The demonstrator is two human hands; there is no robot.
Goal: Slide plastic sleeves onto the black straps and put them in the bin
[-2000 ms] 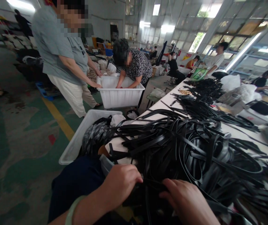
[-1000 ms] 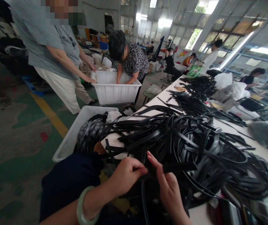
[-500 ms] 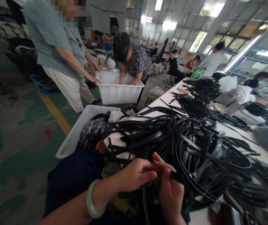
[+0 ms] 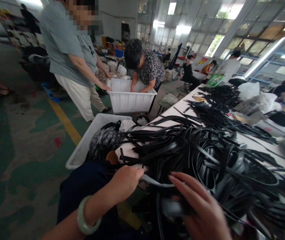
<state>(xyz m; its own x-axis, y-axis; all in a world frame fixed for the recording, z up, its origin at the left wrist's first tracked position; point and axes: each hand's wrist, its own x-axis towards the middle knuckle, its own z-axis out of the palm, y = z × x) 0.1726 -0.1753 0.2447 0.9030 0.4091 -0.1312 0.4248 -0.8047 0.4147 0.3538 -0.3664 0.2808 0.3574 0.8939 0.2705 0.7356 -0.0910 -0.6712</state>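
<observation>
My left hand (image 4: 126,183), with a pale green bangle (image 4: 82,218) on its wrist, is closed on one end of a black strap (image 4: 154,181). The strap runs across to my right hand (image 4: 203,205), whose fingers close round it; motion blurs this hand. A blurred grey shape (image 4: 172,207) shows below the right fingers, too smeared to name. Just beyond both hands lies a large tangled heap of black straps (image 4: 207,150) on the white table (image 4: 254,143).
A white tub (image 4: 80,150) with dark strips stands left of the table. Two people (image 4: 70,56) (image 4: 152,66) reach to another white tub (image 4: 132,101) beyond. Black pieces (image 4: 222,95) and plastic bags (image 4: 262,100) lie along the table; several people sit farther back.
My hands have moved apart, the left one leftward and the right one rightward, with the strap now stretching between them. The whole view has shifted slightly.
</observation>
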